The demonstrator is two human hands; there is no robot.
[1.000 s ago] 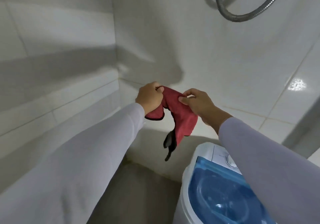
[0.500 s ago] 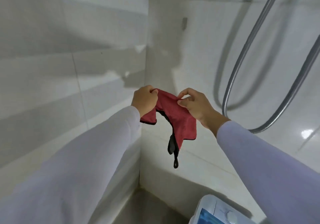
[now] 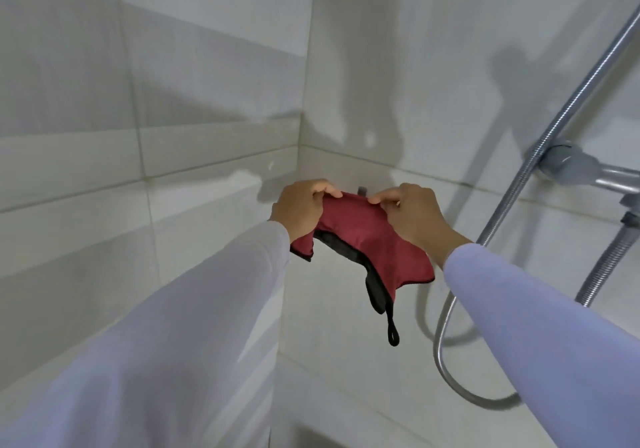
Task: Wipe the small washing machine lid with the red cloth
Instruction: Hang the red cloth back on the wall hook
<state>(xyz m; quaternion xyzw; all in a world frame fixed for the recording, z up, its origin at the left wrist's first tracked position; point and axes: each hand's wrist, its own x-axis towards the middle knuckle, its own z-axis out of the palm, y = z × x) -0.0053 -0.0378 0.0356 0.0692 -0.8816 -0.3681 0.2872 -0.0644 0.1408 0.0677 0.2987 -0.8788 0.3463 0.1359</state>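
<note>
The red cloth point(image 3: 367, 239) has black trim and a black hanging loop dangling below it. I hold it up in the air in front of the tiled corner. My left hand point(image 3: 299, 210) pinches its upper left edge and my right hand point(image 3: 410, 213) pinches its upper right edge, so the cloth sags between them. Both arms wear long pale sleeves. The small washing machine and its lid are out of view.
White tiled walls meet in a corner point(image 3: 304, 135) straight ahead. A small hook point(image 3: 362, 190) shows on the wall just behind the cloth. At the right, a metal shower hose point(image 3: 568, 115) runs to a chrome tap fitting point(image 3: 568, 163) and loops down low.
The view has tilted upward, so the washing machine has dropped out of the frame. Both hands have risen with the cloth and spread it a little wider.
</note>
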